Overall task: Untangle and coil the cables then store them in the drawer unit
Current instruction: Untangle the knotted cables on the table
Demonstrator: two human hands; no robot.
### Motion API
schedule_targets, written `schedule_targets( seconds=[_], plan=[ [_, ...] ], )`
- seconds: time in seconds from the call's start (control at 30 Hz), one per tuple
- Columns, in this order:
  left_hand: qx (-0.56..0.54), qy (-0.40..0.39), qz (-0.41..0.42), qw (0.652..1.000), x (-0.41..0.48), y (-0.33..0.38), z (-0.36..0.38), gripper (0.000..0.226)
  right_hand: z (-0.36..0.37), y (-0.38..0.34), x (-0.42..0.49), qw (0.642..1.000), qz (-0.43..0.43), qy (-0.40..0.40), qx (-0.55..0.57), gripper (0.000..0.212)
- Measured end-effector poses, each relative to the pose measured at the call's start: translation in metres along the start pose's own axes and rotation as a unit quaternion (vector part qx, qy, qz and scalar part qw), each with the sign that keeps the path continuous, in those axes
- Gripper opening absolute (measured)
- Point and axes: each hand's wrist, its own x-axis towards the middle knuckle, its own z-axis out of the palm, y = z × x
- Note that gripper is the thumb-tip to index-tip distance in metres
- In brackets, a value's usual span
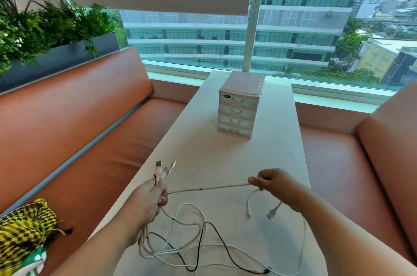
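Left hand (150, 199) grips connector ends (161, 169); right hand (274, 183) pinches braided cable (209, 188). Risk: pulling tightens tangled loops (188, 204) at 6 o'clock.

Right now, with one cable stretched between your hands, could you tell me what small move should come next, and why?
I would probably slide the right hand along the taut braided cable, drawing it out of the loose tangle on the table. The left hand grips the plug ends, so that end is anchored, while the rest lies looped and crossed.
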Motion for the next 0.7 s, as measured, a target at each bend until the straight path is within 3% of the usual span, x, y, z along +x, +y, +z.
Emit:
schedule_targets(
  seconds=[0.17,0.33,0.5,0.7],
  plan=[
    [0.012,0.032,0.018,0.999,0.004,-0.01,-0.007,0.023,-0.006,0.013,0.012,0.997,0.05,0.037,-0.034,0.039],
    [-0.049,0.019,0.0,0.999,-0.001,-0.003,-0.02,0.027,-0.014,0.023,0.026,0.988,0.062,0.137,-0.022,0.012],
    [-0.137,-0.009,-0.01,0.99,-0.004,0.002,-0.02,0.02,-0.016,0.023,0.038,0.987,0.052,0.149,0.031,0.028],
    [-0.285,-0.053,-0.025,0.957,-0.005,0.01,-0.015,0.02,-0.003,0.007,0.042,0.975,0.014,0.094,-0.2,0.037]
  ],
)
